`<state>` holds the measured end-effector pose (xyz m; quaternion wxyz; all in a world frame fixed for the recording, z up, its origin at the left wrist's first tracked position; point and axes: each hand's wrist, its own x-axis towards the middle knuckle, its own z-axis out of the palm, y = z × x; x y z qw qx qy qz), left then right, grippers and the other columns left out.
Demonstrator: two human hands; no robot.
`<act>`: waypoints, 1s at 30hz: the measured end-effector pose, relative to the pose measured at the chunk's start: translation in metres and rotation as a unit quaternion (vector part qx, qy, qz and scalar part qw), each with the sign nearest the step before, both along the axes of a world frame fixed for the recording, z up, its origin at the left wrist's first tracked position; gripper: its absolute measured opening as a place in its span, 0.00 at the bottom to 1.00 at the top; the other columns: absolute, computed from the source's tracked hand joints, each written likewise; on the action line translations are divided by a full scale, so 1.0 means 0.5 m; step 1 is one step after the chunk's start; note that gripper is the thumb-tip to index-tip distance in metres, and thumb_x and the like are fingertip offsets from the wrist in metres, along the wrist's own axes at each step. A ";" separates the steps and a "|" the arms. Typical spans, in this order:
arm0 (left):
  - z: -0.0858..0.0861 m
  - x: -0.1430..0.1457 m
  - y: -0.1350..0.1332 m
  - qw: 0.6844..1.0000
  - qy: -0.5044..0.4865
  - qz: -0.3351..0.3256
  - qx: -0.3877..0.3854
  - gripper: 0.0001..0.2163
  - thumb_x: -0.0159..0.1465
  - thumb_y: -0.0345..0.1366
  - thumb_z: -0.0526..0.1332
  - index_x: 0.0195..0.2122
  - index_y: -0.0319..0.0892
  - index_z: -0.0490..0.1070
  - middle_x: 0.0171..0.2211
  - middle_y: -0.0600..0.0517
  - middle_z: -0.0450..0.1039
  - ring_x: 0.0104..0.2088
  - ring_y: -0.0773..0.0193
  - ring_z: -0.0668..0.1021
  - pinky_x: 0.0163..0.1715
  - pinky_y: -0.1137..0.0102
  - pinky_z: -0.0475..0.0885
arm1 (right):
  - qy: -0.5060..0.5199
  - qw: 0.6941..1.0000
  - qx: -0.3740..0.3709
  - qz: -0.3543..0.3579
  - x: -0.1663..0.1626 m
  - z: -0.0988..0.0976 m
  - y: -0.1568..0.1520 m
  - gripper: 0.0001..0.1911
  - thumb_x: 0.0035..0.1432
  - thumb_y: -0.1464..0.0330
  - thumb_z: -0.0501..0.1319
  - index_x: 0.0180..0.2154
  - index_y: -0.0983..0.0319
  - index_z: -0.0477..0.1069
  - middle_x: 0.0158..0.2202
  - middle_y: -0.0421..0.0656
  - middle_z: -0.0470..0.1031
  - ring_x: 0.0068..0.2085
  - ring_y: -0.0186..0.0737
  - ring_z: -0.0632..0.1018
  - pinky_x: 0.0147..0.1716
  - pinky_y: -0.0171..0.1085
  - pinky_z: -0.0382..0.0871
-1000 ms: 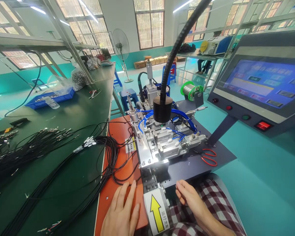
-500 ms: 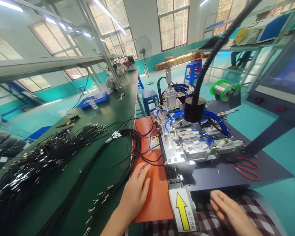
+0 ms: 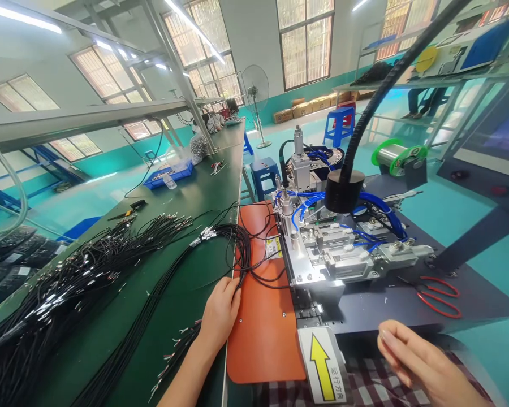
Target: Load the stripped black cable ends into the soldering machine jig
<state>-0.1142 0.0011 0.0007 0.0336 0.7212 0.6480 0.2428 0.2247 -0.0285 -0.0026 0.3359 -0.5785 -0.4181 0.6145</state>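
Observation:
My left hand rests at the left edge of the orange mat, its fingertips touching the bundle of black wires that loops across the green bench. Whether the fingers pinch a wire cannot be told. My right hand hovers empty with loosely curled fingers near the front edge of the dark machine base, beside the plate with a yellow arrow. Behind stands the metal fixture with blue hoses under a black lamp head.
Red-handled scissors lie on the machine base to the right. A large heap of black wires covers the bench's left. A blue tray, a green solder spool, a touchscreen panel and blue stools stand farther off.
The view swung left. My left hand slid from the mat's front to its left edge and reached the wire bundle. My right hand stayed low at the machine's front.

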 end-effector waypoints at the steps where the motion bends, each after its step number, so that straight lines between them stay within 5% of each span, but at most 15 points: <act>1: 0.005 0.007 -0.007 1.000 -0.012 -0.006 -0.003 0.13 0.65 0.37 0.51 0.45 0.43 0.71 0.40 0.46 0.73 0.41 0.56 0.77 0.42 0.61 0.73 | 0.002 1.000 -0.002 0.001 -0.003 0.008 -0.002 0.25 0.43 0.43 0.59 0.18 0.57 0.60 0.19 0.37 0.58 0.21 0.36 0.60 0.22 0.35 0.60; 8: 0.045 0.023 -0.022 0.991 -0.124 0.026 -0.052 0.13 0.64 0.40 0.52 0.42 0.42 0.72 0.36 0.47 0.76 0.36 0.58 0.78 0.36 0.64 0.74 | 0.021 0.999 0.033 0.035 -0.043 0.056 0.001 0.23 0.42 0.46 0.63 0.17 0.58 0.61 0.15 0.35 0.58 0.18 0.34 0.59 0.19 0.35 0.59; 13: 0.065 -0.007 0.013 0.971 -0.190 0.049 -0.138 0.14 0.64 0.44 0.55 0.42 0.38 0.69 0.25 0.54 0.73 0.20 0.67 0.74 0.21 0.73 0.70 | 0.028 0.970 0.204 0.129 -0.107 0.097 0.007 0.13 0.53 0.58 0.61 0.22 0.56 0.67 0.16 0.35 0.63 0.18 0.35 0.63 0.19 0.35 0.59; 17: 0.074 -0.024 0.042 0.961 -0.179 0.046 -0.208 0.12 0.63 0.41 0.60 0.43 0.37 0.69 0.30 0.53 0.74 0.25 0.67 0.76 0.25 0.70 0.73 | -0.093 0.866 0.393 0.295 -0.202 0.127 0.017 0.04 0.53 0.71 0.58 0.31 0.57 0.71 0.26 0.40 0.74 0.24 0.39 0.72 0.24 0.35 0.62; 20: 0.081 -0.022 0.057 0.958 -0.146 0.034 -0.246 0.12 0.65 0.39 0.59 0.46 0.38 0.69 0.42 0.49 0.73 0.37 0.62 0.77 0.35 0.63 0.75 | -0.216 0.728 0.480 0.439 -0.290 0.130 0.024 0.17 0.41 0.76 0.63 0.38 0.63 0.71 0.37 0.49 0.77 0.30 0.44 0.75 0.25 0.37 0.65; 22: 0.089 -0.016 0.063 0.956 -0.123 0.022 -0.264 0.13 0.65 0.39 0.59 0.48 0.39 0.68 0.45 0.48 0.72 0.40 0.60 0.77 0.37 0.61 0.75 | -0.245 0.661 0.530 0.472 -0.346 0.115 0.023 0.31 0.39 0.74 0.66 0.49 0.67 0.67 0.46 0.54 0.74 0.36 0.48 0.75 0.29 0.39 0.70; 24: 0.101 -0.011 0.067 0.957 -0.100 0.007 -0.272 0.12 0.65 0.39 0.59 0.47 0.38 0.69 0.43 0.48 0.72 0.37 0.61 0.77 0.35 0.63 0.75 | -0.267 0.635 0.560 0.461 -0.394 0.085 0.021 0.37 0.39 0.71 0.68 0.53 0.69 0.63 0.51 0.57 0.71 0.39 0.49 0.74 0.33 0.41 0.72; 30: 0.130 -0.010 0.065 0.977 -0.036 -0.038 -0.207 0.12 0.66 0.38 0.55 0.27 0.39 0.65 0.22 0.59 0.62 0.23 0.69 0.69 0.23 0.73 0.64 | -0.304 0.597 0.587 0.454 -0.434 -0.026 0.022 0.21 0.41 0.67 0.68 0.40 0.64 0.69 0.37 0.50 0.72 0.36 0.49 0.71 0.34 0.44 0.69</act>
